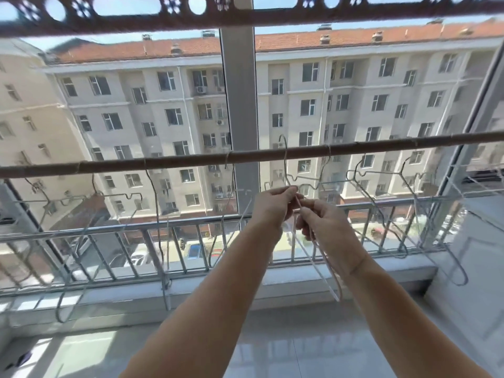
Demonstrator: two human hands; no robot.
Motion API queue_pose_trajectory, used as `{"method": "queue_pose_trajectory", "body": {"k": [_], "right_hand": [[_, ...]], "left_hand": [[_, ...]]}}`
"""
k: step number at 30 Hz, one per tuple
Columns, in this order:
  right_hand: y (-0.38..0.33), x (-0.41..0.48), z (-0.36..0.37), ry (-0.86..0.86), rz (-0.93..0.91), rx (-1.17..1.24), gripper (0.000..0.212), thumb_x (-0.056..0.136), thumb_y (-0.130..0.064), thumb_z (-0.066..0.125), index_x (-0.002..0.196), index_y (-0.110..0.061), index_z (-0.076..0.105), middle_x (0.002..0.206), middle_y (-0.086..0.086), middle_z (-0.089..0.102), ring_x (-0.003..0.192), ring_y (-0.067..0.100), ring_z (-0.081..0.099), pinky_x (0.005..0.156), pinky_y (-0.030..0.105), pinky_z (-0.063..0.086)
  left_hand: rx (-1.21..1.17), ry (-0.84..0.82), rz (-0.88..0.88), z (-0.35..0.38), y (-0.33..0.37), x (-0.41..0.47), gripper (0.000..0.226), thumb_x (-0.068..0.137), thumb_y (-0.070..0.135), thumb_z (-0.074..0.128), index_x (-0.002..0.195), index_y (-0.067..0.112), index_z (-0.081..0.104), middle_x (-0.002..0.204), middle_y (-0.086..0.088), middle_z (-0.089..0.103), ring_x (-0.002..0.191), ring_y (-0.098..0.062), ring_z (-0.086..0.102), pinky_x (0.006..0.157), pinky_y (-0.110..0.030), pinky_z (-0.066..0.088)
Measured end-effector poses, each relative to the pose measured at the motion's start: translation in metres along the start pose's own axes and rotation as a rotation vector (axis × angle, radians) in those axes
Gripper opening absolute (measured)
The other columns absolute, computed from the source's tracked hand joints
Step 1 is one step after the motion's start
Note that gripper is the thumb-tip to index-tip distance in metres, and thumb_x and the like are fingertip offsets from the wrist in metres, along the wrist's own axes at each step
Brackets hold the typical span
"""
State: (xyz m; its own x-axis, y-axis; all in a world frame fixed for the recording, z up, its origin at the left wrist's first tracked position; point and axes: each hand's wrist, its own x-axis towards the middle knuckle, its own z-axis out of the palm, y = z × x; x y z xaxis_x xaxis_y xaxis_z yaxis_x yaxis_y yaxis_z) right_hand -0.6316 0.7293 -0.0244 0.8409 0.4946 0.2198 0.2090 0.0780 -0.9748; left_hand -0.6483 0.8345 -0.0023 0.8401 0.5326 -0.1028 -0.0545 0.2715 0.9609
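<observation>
Both arms reach forward at chest height in front of a balcony window. My left hand (275, 204) pinches the top of a thin white wire hanger (326, 274) just below its hook (285, 156), which rises past the brown pole (191, 161). My right hand (324, 223) grips the same hanger's wire a little lower, with the hanger's body trailing down toward the sill. Whether the hook rests on the pole or hangs free, I cannot tell.
Several other wire hangers (381, 175) hang along the pole on both sides. A metal railing (152, 230) runs behind the glass, above a white window sill (300, 279). An upper patterned rail (245, 15) crosses overhead. A window post (240, 105) stands centre.
</observation>
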Motion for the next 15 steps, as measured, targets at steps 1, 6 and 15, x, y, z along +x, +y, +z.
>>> {"method": "queue_pose_trajectory", "body": {"k": [1, 6, 15], "right_hand": [[0.001, 0.002, 0.003, 0.009, 0.012, 0.004, 0.021, 0.093, -0.003, 0.044, 0.102, 0.002, 0.062, 0.061, 0.009, 0.053, 0.048, 0.011, 0.044, 0.045, 0.018, 0.036], [0.010, 0.005, 0.017, 0.068, 0.059, -0.032, 0.019, 0.091, -0.003, 0.047, 0.098, -0.002, 0.065, 0.058, 0.008, 0.054, 0.044, 0.011, 0.043, 0.040, 0.014, 0.035], [0.020, 0.007, 0.021, 0.173, 0.055, -0.354, 0.028, 0.090, -0.014, 0.054, 0.115, -0.003, 0.059, 0.090, 0.007, 0.064, 0.081, 0.016, 0.059, 0.072, 0.025, 0.046]], "left_hand": [[0.010, 0.004, -0.012, -0.002, -0.001, 0.004, 0.010, 0.090, 0.007, 0.056, 0.086, 0.005, 0.065, 0.071, -0.004, 0.064, 0.039, 0.000, 0.059, 0.040, -0.010, 0.043], [0.096, -0.019, -0.051, -0.017, -0.009, 0.016, 0.009, 0.090, 0.010, 0.057, 0.089, 0.007, 0.065, 0.071, -0.004, 0.064, 0.037, 0.000, 0.057, 0.048, -0.016, 0.042], [0.173, -0.054, 0.051, -0.042, 0.002, 0.000, 0.015, 0.089, 0.010, 0.058, 0.096, 0.001, 0.067, 0.081, -0.008, 0.064, 0.070, -0.013, 0.056, 0.065, -0.020, 0.045]]}}
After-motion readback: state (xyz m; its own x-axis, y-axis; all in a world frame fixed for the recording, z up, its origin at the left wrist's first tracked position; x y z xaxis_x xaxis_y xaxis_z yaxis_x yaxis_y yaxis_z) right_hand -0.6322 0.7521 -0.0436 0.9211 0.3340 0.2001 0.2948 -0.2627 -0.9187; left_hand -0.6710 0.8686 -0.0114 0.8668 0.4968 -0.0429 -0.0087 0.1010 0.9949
